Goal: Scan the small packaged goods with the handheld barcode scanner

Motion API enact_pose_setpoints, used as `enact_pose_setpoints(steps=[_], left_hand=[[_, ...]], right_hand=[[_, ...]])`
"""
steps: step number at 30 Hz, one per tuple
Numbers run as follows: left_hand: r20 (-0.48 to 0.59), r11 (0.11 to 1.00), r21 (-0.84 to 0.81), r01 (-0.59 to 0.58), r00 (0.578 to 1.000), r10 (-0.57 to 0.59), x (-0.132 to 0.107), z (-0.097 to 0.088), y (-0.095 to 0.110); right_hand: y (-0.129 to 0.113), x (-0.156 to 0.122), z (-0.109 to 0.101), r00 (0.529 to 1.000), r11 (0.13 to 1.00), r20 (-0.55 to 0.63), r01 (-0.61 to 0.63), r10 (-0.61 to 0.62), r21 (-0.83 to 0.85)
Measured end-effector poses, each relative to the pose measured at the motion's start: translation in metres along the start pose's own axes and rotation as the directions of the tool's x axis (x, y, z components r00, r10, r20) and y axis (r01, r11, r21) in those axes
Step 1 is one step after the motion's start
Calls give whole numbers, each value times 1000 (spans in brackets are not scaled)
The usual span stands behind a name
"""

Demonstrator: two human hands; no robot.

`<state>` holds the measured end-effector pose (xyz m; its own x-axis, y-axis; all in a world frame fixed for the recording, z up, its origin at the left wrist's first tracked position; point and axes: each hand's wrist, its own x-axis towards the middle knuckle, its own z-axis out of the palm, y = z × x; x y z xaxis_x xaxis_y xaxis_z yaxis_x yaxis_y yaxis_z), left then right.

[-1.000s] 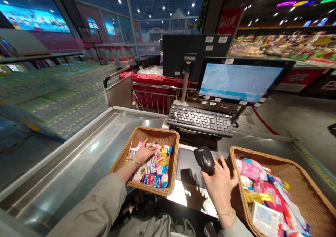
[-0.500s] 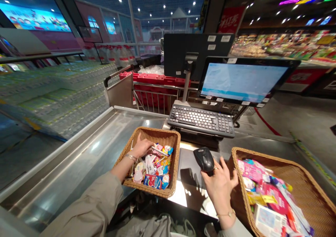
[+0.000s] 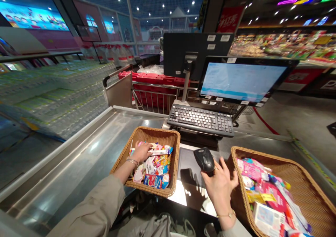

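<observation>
My left hand is inside the left wicker basket, fingers closed on a long thin white and pink packet lying over the heap of small colourful packets. My right hand holds a black handheld barcode scanner upright above the dark counter pad, with some fingers spread toward the right wicker basket, which is full of pink and white packets.
A keyboard and a lit touchscreen stand behind the baskets. A steel counter trough runs along the left. Red shopping baskets and a metal railing lie beyond the counter.
My left hand drew back to the basket's far left, then came forward again and closed on the long thin packet. The right hand with the scanner has stayed in place.
</observation>
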<state>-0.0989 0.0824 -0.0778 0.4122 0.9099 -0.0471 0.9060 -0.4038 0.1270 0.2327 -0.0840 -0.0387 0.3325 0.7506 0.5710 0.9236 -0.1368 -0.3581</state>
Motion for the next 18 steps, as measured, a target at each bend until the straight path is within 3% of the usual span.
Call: enact_pose_setpoints(steps=[7,18], left_hand=[[-158,987,125,-105,980,124,-4,5,26],[-122,970,173,-168,974,191,-4,15,38]], right_hand=[[2,-4,-1,1000,1000,-4,3,-3,-5],[3,-8,-8,999,999,-26,-28,28,-24]])
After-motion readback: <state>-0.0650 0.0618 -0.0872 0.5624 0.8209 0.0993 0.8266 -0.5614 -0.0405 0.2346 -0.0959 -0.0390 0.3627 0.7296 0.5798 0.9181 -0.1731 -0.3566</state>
